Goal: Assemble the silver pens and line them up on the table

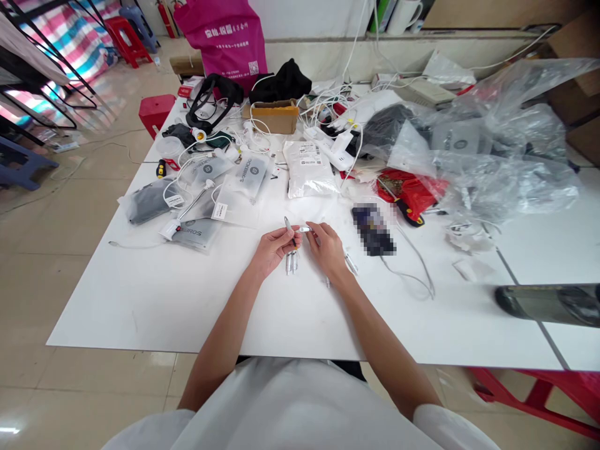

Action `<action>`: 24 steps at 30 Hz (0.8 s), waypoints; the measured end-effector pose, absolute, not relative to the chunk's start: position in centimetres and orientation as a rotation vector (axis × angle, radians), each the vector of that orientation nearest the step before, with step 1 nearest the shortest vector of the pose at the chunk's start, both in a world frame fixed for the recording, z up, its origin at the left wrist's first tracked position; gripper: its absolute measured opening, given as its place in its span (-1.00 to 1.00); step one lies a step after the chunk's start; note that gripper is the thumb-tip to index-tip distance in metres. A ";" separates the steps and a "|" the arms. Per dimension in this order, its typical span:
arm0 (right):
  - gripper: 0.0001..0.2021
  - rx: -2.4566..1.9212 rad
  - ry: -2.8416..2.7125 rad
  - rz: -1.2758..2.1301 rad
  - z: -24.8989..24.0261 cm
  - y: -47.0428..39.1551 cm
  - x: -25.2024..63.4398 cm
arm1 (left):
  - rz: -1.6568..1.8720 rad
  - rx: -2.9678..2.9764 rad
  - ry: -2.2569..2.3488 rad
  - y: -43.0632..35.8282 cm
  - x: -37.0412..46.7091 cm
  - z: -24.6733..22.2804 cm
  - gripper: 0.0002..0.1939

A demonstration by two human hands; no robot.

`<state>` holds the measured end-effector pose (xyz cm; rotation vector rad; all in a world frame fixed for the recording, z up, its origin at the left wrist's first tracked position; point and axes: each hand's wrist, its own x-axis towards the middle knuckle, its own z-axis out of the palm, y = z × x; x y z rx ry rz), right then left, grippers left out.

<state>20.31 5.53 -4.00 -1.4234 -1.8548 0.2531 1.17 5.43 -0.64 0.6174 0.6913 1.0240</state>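
My left hand point(274, 249) is closed, its thumb and fingers pinching a slim silver-and-dark pen point(287, 224) that points up and away. My right hand point(329, 249) pinches a short white-and-silver pen part point(304, 229), whose near end meets the left fingertips. Whether the two pieces touch is too small to tell. Just below the hands, several silver pen-like pieces point(291, 262) lie side by side on the white table point(178, 306). Another silver piece point(350, 264) lies beside my right wrist, and a small one is partly hidden by the forearm.
A phone point(374, 229) with a cable lies right of my hands. Beyond them sit a white parcel point(309, 169), grey packets point(192, 235), a screwdriver point(409, 211) by a red bag, and tangled cables. Clear plastic bags point(510, 169) and a dark cylinder point(548, 304) occupy the right.
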 end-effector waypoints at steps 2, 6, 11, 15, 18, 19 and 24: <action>-0.69 -1.415 -1.796 0.339 -3.9 5.4 20.0 | 1.032 0.582 0.673 5.4 1.3 -0.6 -0.61; -0.65 -1.404 -1.621 0.445 -3.2 5.2 19.5 | 1.029 0.534 0.671 5.5 1.4 -0.7 -0.62; -0.69 -1.333 -1.555 0.392 -2.5 4.7 19.3 | 0.981 0.517 0.683 5.5 1.5 -0.7 -0.64; -0.77 -1.235 -1.598 0.277 -2.5 4.5 19.4 | 0.904 0.555 0.661 5.2 1.6 -0.4 -0.67; -0.82 -1.183 -1.651 0.259 -2.5 4.4 19.3 | 0.869 0.571 0.642 5.1 1.6 -0.4 -0.70; -0.83 -1.171 -1.666 0.267 -2.5 4.4 19.3 | 0.864 0.576 0.640 5.1 1.6 -0.4 -0.70; -0.84 -1.125 -1.684 0.297 -2.3 4.3 19.1 | 0.826 0.606 0.634 5.1 1.6 -0.8 -0.69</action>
